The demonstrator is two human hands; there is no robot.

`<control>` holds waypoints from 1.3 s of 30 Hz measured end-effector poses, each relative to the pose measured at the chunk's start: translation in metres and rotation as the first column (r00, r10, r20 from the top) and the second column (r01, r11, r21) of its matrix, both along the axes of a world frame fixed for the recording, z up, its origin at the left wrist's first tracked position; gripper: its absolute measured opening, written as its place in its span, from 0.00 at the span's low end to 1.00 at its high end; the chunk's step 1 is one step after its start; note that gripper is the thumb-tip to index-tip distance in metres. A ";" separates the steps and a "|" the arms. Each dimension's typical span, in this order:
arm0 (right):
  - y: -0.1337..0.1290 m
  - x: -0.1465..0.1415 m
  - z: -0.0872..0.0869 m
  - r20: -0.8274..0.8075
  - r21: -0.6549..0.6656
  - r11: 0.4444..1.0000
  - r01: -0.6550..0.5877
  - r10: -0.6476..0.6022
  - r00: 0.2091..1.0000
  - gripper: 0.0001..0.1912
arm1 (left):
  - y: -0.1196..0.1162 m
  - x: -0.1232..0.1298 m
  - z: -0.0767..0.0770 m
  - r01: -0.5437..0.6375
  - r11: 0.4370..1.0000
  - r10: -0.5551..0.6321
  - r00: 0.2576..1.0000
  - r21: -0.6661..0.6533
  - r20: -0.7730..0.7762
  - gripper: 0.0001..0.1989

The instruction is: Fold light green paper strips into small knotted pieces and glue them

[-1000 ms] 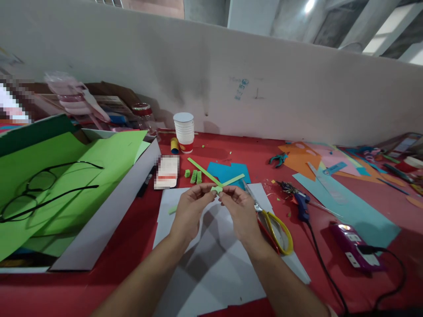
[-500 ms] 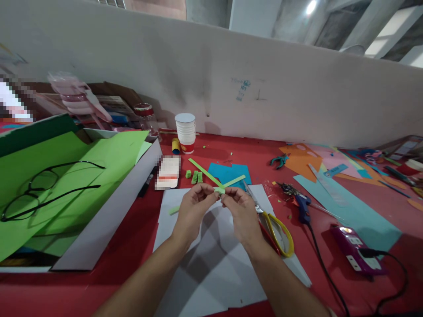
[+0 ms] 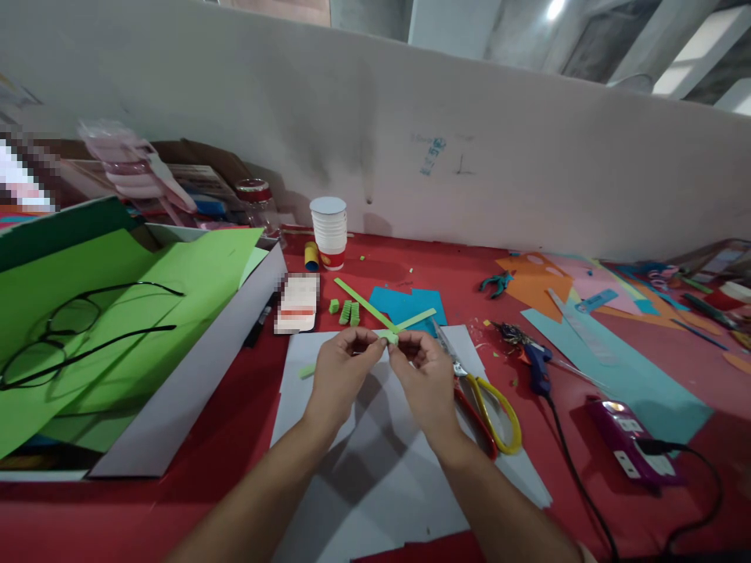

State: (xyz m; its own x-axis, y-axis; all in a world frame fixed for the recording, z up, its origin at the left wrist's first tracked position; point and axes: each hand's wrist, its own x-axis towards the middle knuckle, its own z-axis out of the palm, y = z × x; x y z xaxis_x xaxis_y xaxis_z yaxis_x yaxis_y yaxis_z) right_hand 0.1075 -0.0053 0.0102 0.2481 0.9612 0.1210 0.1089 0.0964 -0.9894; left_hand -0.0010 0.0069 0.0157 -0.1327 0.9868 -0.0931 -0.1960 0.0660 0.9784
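Note:
Two light green paper strips meet in a folded piece held between my hands, their free ends spreading away from me. My left hand pinches the folded part from the left with thumb and fingers. From the right, my right hand pinches the same piece, its thumb close to the other thumb. Both hands are over white paper sheets. Just beyond them lie small folded green pieces and blue paper. Scissors with yellow and red handles rest by my right wrist.
At left, a white box holds green paper and eyeglasses. Stacked paper cups stand near the wall. At right are pliers, a blue glue gun, a corded purple power strip and colored papers.
My fingers have shifted slightly on the folded piece, and my right thumb sits a little closer to my left. The camera view has moved very slightly.

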 end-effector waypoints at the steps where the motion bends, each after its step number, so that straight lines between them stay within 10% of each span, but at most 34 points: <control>1: -0.001 0.000 0.000 0.016 0.008 1.000 0.009 -0.009 1.000 0.06 | 0.000 0.000 -0.001 -0.002 1.000 0.002 1.000 0.007 -0.020 0.06; 8: 0.002 -0.001 -0.001 -0.116 -0.031 0.999 -0.015 0.011 0.993 0.06 | -0.003 0.002 0.002 0.009 0.998 -0.013 0.998 0.062 0.062 0.05; 19: 0.007 0.003 0.008 -0.474 -0.133 0.982 -0.132 0.054 0.879 0.09 | 0.002 -0.007 0.000 0.251 0.948 -0.136 0.875 -0.196 0.464 0.08; 39: 0.001 -0.004 0.006 -0.393 -0.085 0.994 -0.074 0.035 0.919 0.07 | -0.004 0.004 0.002 0.136 0.990 -0.119 0.950 -0.039 0.289 0.08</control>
